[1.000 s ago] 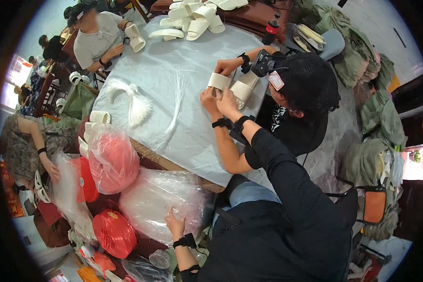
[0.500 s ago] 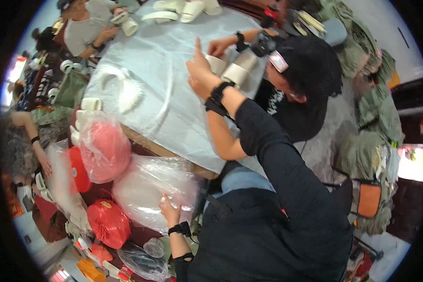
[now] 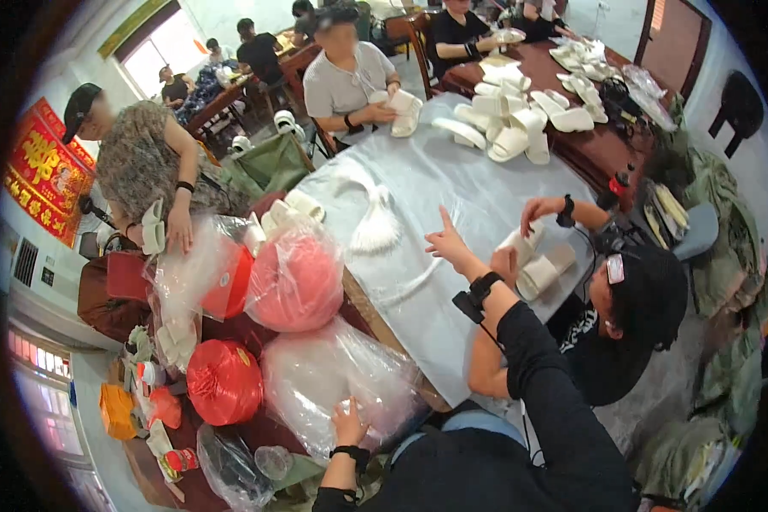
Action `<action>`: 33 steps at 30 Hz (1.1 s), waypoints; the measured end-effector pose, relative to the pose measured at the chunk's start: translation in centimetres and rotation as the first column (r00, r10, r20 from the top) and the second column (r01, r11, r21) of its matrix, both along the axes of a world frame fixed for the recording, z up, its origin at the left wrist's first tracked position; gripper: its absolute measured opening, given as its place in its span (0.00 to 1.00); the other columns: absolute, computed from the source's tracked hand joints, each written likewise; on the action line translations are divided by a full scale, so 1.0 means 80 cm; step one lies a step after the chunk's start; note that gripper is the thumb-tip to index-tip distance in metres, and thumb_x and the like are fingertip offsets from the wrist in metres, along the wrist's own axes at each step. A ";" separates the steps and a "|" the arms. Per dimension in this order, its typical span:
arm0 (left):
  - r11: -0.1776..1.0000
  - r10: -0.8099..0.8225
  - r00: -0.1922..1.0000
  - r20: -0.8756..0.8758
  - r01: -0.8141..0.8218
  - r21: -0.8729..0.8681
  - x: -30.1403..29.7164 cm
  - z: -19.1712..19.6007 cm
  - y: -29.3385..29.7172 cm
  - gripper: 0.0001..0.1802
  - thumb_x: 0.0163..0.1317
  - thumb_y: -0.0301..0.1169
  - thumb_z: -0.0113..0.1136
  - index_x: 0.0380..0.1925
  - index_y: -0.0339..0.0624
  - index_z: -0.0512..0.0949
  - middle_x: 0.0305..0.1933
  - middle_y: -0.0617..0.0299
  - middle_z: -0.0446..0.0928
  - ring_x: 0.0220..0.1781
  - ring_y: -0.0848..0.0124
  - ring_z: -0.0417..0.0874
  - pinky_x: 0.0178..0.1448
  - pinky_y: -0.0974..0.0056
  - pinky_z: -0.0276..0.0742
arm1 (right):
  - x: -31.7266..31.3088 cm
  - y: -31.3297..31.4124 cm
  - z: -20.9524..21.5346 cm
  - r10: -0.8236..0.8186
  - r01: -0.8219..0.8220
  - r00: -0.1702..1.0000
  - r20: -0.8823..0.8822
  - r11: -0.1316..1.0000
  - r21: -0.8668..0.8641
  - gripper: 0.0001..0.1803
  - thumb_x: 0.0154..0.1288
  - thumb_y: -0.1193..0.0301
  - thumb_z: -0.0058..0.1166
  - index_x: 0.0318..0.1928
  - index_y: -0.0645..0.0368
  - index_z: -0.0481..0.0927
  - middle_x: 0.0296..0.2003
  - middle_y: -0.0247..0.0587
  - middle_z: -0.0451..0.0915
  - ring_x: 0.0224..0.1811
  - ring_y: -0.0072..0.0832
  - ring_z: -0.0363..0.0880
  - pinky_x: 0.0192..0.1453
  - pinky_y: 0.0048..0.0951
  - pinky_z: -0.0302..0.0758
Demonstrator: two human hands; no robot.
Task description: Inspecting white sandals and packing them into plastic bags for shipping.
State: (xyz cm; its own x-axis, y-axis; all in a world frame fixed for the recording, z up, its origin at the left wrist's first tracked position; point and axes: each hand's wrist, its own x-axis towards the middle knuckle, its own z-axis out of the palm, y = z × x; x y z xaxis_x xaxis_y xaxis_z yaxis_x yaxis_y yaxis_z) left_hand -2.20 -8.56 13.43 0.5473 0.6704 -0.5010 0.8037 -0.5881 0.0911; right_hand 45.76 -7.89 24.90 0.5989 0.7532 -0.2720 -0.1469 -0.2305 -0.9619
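Observation:
My right hand (image 3: pixel 448 243) is held over the pale sheet-covered table (image 3: pixel 452 188), its index finger stretched out and the others partly curled, holding nothing. Just right of it, a co-worker in a black cap has hands by a pair of cream slide sandals (image 3: pixel 546 270). My left hand (image 3: pixel 350 420) lies on a large clear plastic bag (image 3: pixel 333 371) at the near edge, fingers apart. What the bag contains is blurred behind the plastic. On the sheet to the far left of my right hand rests a bundle of white strands (image 3: pixel 377 224).
Left of the bag stand a red plastic bag (image 3: pixel 224 382) and a clear bag with pink contents (image 3: pixel 297 277). More cream sandals (image 3: pixel 508 128) are heaped at the far side. A co-worker holds a sandal (image 3: pixel 405 113) at the far edge; another person (image 3: pixel 145 158) works at left.
The view has swung up, bringing the far tables and people into sight. My right hand stays raised with its finger out, and my left hand stays on the clear bag.

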 end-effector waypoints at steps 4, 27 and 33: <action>0.998 0.064 0.998 0.028 -0.063 -0.025 -0.005 -0.013 -0.003 0.52 0.44 0.44 0.68 0.67 0.53 0.47 0.63 0.29 0.48 0.64 0.36 0.52 0.63 0.41 0.54 | 0.035 0.014 0.009 -0.232 0.233 0.972 -0.024 0.970 0.063 0.49 0.58 0.73 0.50 0.68 0.36 0.29 0.39 0.44 0.76 0.33 0.31 0.78 0.34 0.30 0.74; 0.988 0.149 0.989 0.021 -0.149 0.048 -0.012 -0.033 -0.005 0.47 0.47 0.37 0.66 0.66 0.59 0.51 0.67 0.39 0.43 0.60 0.37 0.56 0.56 0.45 0.67 | 0.046 0.022 0.076 0.589 -0.640 0.741 -0.324 0.764 -0.076 0.24 0.64 0.75 0.43 0.62 0.50 0.65 0.17 0.18 0.56 0.16 0.10 0.51 0.17 0.13 0.51; 0.993 0.117 0.993 0.002 -0.117 0.032 0.012 -0.022 -0.007 0.46 0.48 0.38 0.66 0.66 0.58 0.50 0.66 0.38 0.44 0.60 0.37 0.57 0.57 0.45 0.67 | -0.027 0.063 -0.001 0.636 -0.670 0.709 -0.304 0.742 -0.011 0.31 0.57 0.77 0.46 0.63 0.51 0.63 0.15 0.20 0.56 0.15 0.13 0.51 0.18 0.18 0.51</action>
